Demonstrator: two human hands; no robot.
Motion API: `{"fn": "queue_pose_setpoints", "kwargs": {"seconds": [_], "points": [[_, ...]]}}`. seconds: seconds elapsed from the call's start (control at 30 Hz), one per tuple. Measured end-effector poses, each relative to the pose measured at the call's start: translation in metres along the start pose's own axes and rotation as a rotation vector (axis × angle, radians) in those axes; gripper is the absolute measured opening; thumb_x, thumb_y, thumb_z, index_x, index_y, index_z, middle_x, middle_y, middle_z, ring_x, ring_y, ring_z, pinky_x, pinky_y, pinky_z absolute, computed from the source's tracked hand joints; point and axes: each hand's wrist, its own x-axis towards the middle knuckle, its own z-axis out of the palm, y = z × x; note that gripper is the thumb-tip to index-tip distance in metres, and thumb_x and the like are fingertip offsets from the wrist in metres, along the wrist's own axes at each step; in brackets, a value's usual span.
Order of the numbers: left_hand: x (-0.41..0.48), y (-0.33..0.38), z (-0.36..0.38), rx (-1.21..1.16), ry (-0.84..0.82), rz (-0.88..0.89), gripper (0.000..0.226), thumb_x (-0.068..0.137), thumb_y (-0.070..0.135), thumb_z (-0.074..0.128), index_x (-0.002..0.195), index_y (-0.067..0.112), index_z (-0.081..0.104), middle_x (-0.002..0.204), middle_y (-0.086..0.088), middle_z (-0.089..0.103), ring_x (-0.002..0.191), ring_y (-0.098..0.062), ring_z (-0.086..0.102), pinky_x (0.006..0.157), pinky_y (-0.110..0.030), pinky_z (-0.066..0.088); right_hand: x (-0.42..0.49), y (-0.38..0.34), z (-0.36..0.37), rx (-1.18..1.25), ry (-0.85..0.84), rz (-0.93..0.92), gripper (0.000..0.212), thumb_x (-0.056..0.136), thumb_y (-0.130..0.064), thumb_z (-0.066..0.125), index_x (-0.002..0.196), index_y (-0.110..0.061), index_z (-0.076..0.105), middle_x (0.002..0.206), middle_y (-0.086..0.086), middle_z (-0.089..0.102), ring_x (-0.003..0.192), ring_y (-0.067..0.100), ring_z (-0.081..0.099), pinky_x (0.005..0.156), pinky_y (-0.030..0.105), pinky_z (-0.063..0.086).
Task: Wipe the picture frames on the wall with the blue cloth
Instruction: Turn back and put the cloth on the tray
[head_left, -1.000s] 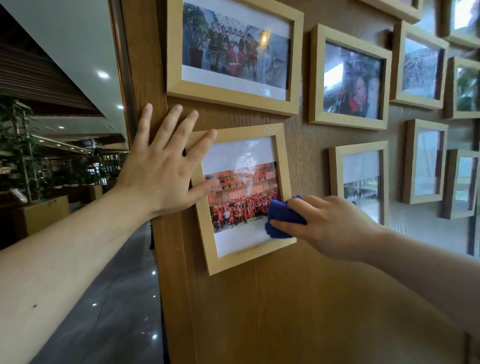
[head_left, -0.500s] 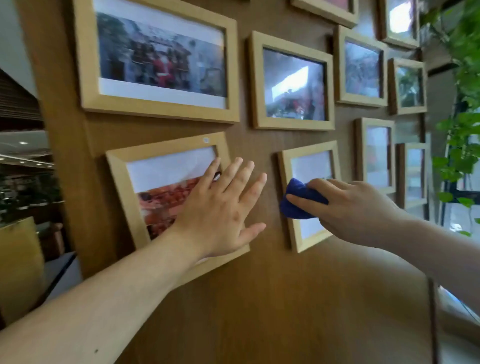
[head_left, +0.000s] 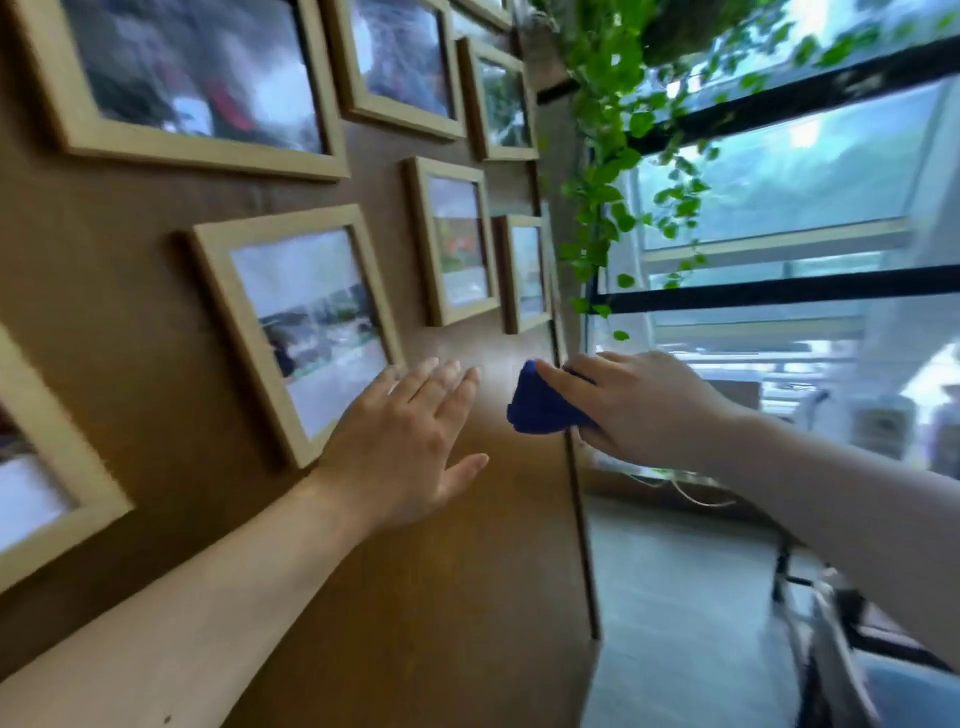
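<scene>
1. Spread flat with nothing held, the left hand (head_left: 402, 441) covers the 5 o'clock corner of a wooden picture frame (head_left: 249, 332).
2. At its 3 o'clock, the right hand (head_left: 636, 402) pinches the bunched blue cloth (head_left: 537, 405) near the brown wall's (head_left: 441, 571) edge, below the frames.

Looks like a public lounge or café interior: wood-panelled wall (head_left: 156, 322) hung with many matching framed photos (head_left: 298, 327), trailing green vines (head_left: 608, 156) overhead, tall black-barred windows (head_left: 779, 197), polished floor (head_left: 675, 597) beyond.
</scene>
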Motion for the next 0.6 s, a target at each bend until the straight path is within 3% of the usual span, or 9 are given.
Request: {"fn": "queue_pose_setpoints", "kwargs": {"seconds": [0.1, 0.3, 0.43, 0.53, 0.6], "points": [[0.01, 0.018, 0.008, -0.066, 0.049, 0.09, 0.075, 0.09, 0.061, 0.036, 0.144, 0.009, 0.033, 0.145, -0.015, 0.049, 0.133, -0.032, 0.045, 0.109, -0.051, 0.039, -0.028, -0.008, -0.011, -0.057, -0.067, 0.073, 0.062, 0.075, -0.029, 0.065, 0.132, -0.011, 0.047, 0.097, 0.006, 0.065, 0.072, 0.026, 0.062, 0.045, 0.026, 0.032], [0.017, 0.055, 0.009, -0.236, 0.16, 0.269, 0.074, 0.084, 0.059, 0.042, 0.136, 0.006, 0.044, 0.131, -0.018, 0.059, 0.12, -0.034, 0.054, 0.102, -0.049, 0.045, -0.087, -0.036, -0.043, -0.105, -0.256, 0.255, 0.063, 0.074, -0.031, 0.062, 0.134, -0.014, 0.047, 0.102, 0.006, 0.065, 0.077, 0.03, 0.064, 0.045, 0.028, 0.04], [0.013, 0.09, 0.009, -0.314, 0.191, 0.398, 0.076, 0.087, 0.06, 0.041, 0.14, 0.007, 0.04, 0.138, -0.016, 0.054, 0.126, -0.033, 0.049, 0.106, -0.049, 0.041, -0.13, -0.055, -0.072, -0.126, -0.374, 0.387, 0.063, 0.083, -0.039, 0.042, 0.141, -0.016, 0.037, 0.114, 0.007, 0.06, 0.088, 0.032, 0.063, 0.051, 0.038, 0.051], [0.009, 0.119, 0.004, -0.367, 0.197, 0.459, 0.075, 0.087, 0.061, 0.044, 0.141, 0.008, 0.04, 0.141, -0.016, 0.052, 0.129, -0.033, 0.048, 0.106, -0.051, 0.042, -0.162, -0.069, -0.094, -0.15, -0.438, 0.451, 0.063, 0.081, -0.031, 0.058, 0.139, -0.012, 0.04, 0.109, 0.009, 0.061, 0.091, 0.032, 0.061, 0.051, 0.041, 0.052], [0.01, 0.14, -0.007, -0.395, 0.21, 0.512, 0.075, 0.088, 0.06, 0.042, 0.14, 0.006, 0.042, 0.139, -0.017, 0.054, 0.128, -0.034, 0.05, 0.104, -0.051, 0.043, -0.186, -0.075, -0.109, -0.154, -0.461, 0.511, 0.06, 0.083, -0.029, 0.054, 0.138, -0.013, 0.04, 0.109, 0.009, 0.06, 0.09, 0.032, 0.061, 0.053, 0.042, 0.052]]}}
